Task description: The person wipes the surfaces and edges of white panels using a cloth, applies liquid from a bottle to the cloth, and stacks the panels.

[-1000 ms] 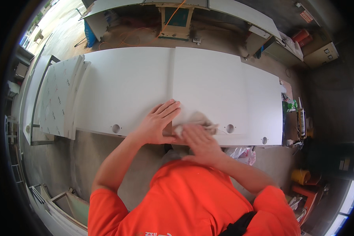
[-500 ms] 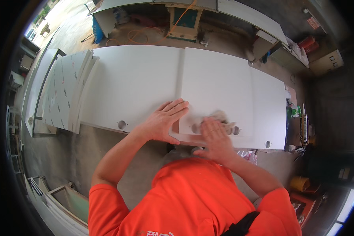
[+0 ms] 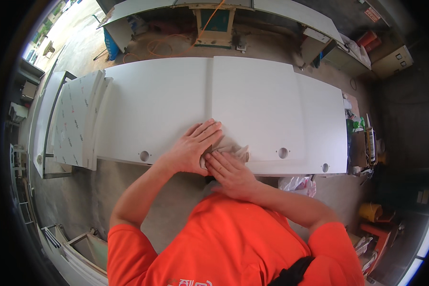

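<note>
A white panel point(image 3: 257, 105) with a round hole near its front edge lies on top of wider white panels point(image 3: 157, 100). My left hand point(image 3: 195, 145) rests flat across the top panel's left front corner, fingers stretched out. Just right of it, my right hand point(image 3: 231, 175) presses a crumpled beige cloth point(image 3: 234, 148) against the panel at the front edge. The cloth bunches out beyond the right fingertips and reaches toward the left thumb. Part of the cloth is hidden under the right hand.
Patterned film-covered boards point(image 3: 76, 119) stand at the left end. Sealant tubes point(image 3: 371, 143) and clutter sit past the right end. A plastic bag point(image 3: 298, 186) hangs below the front edge. Across the floor is a long workbench point(image 3: 291, 19), with an orange cord point(image 3: 159, 45) before it.
My right hand has wiped leftward with the cloth, from the right part of the panel's front edge to beside my left hand. The left hand stays on the corner.
</note>
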Demonstrator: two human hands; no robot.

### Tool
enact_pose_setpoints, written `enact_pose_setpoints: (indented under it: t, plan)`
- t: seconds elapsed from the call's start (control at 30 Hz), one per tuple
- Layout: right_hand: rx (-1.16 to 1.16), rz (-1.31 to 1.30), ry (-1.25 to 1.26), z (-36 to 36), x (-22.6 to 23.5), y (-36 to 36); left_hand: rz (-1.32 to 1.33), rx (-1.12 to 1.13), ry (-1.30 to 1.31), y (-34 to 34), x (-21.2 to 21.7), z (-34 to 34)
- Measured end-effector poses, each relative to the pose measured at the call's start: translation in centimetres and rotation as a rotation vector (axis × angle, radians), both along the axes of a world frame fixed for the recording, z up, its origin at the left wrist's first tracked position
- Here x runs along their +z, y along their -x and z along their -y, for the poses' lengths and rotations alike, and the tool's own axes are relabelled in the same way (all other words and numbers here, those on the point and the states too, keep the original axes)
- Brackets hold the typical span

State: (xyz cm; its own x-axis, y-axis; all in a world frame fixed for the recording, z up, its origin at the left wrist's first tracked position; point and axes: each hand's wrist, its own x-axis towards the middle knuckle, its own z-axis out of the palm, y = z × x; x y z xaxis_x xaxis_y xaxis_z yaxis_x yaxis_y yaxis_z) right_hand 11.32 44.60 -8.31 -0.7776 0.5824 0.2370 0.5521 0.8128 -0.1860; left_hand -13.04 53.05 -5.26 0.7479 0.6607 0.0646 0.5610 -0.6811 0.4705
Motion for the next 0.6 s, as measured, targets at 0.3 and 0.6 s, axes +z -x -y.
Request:
enact_pose_setpoints:
  t: [0.3,0.6]
  plan:
    - [0.159,0.051,-0.05,-1.2,0.9,-2.0,0.006,0.007,-0.019,0.1,-0.2,0.3]
    - [0.188,0.1,-0.051,-1.6,1.7,-2.8,-0.004,0.008,-0.039,0.1,-0.2,0.1]
